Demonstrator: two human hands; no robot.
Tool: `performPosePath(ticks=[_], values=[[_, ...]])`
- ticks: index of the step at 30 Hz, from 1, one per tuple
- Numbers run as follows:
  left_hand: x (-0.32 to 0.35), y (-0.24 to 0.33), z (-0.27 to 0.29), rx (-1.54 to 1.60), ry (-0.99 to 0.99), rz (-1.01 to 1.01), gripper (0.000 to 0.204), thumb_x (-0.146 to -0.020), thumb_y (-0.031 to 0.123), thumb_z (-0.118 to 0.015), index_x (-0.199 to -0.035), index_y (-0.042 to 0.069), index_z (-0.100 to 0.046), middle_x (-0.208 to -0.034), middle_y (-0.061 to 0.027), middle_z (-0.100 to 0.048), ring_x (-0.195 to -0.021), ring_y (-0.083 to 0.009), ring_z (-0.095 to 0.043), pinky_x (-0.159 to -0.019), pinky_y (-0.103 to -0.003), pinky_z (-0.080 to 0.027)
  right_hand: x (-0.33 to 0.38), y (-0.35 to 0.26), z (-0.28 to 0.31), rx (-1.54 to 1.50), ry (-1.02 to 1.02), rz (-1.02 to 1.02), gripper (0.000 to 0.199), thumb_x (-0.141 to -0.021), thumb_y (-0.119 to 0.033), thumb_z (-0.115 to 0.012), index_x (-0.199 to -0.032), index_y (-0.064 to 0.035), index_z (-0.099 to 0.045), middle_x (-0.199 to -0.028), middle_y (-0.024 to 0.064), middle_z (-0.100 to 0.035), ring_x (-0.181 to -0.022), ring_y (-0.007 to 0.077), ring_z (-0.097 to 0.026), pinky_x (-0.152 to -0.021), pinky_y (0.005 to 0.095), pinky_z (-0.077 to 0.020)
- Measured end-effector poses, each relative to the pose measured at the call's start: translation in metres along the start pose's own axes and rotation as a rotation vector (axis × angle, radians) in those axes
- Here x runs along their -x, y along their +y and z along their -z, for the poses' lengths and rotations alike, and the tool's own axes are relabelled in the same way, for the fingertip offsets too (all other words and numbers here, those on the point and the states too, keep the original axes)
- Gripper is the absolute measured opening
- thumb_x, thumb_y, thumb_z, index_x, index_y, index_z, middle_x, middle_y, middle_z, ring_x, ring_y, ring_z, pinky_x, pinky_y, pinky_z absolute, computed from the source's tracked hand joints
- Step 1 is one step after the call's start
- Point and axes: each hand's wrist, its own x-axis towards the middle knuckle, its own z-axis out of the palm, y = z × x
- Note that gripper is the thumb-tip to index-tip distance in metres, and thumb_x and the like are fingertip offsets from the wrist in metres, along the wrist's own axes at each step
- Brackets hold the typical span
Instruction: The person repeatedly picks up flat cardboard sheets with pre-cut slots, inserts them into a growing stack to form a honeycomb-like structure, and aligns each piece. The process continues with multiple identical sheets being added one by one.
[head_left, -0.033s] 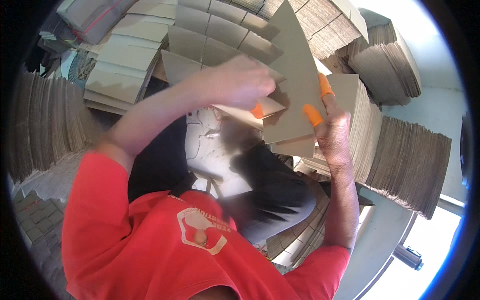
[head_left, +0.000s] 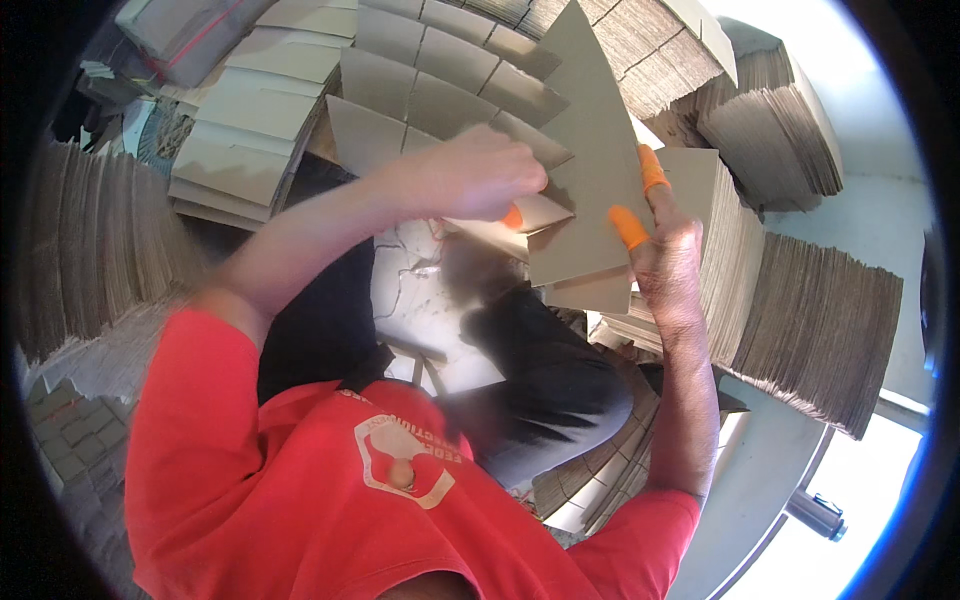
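My right hand (head_left: 665, 245), with orange finger covers on its thumb and a finger, grips the right edge of a tall grey-beige cardboard sheet (head_left: 590, 150) held upright and tilted. Left of that sheet, my left hand (head_left: 480, 172) is closed with its knuckles up, an orange cover showing at its lower side. A pale cardboard flap (head_left: 545, 212) sticks out from under its fingers, which appear to pinch it. Where the fingertips meet the flap is partly hidden. Beyond my left hand, several rows of overlapping cardboard sheets (head_left: 375, 80) lean back.
Thick cardboard stacks stand at the right (head_left: 815, 320), upper right (head_left: 765, 120) and far left (head_left: 95, 250). A fanned pile of sheets (head_left: 250, 120) lies at upper left, near a wrapped bundle (head_left: 185, 40). My dark-trousered leg (head_left: 545, 385) is bent below my hands.
My left hand has shifted very slightly left and down, away from the tall sheet. My right hand and its sheet have barely moved.
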Motion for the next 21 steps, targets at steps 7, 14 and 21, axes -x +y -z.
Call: performPosePath(ticks=[7, 14, 21], values=[[-0.008, 0.005, -0.024, 0.098, 0.082, 0.102, 0.005, -0.068, 0.002, -0.063, -0.069, 0.003, -0.058, -0.065, -0.0183, -0.06, -0.071, -0.0385, -0.064, -0.06, -0.049, -0.047, -0.002, 0.016, -0.032, -0.195, 0.051, 0.001, 0.034, -0.084, 0.0, -0.067, -0.118, -0.0014, -0.061, -0.079, 0.0192, -0.067, -0.073, 0.0259, -0.066, -0.068, 0.0356, -0.0522], [-0.01, 0.005, -0.025, 0.101, 0.046, 0.121, 0.004, -0.071, 0.004, -0.064, -0.073, 0.003, -0.061, -0.067, -0.0171, -0.061, -0.073, -0.0361, -0.065, -0.062, -0.048, -0.048, 0.027, 0.044, -0.047, -0.07, 0.015, 0.02, 0.043, -0.09, -0.01, -0.067, -0.129, 0.0013, -0.055, -0.111, 0.0218, -0.065, -0.092, 0.0277, -0.066, -0.081, 0.0321, -0.054], [0.014, 0.008, -0.014, 0.048, 0.337, 0.074, 0.034, -0.082, 0.022, -0.071, -0.112, 0.006, -0.066, -0.102, -0.0103, -0.069, -0.1, -0.0259, -0.063, -0.088, -0.04, -0.049, 0.064, 0.132, 0.003, 0.777, 0.302, -0.481, 0.049, -0.085, -0.027, -0.073, -0.123, -0.0011, -0.055, -0.107, 0.0208, -0.059, -0.106, 0.0391, -0.057, -0.083, 0.0468, -0.0518]])
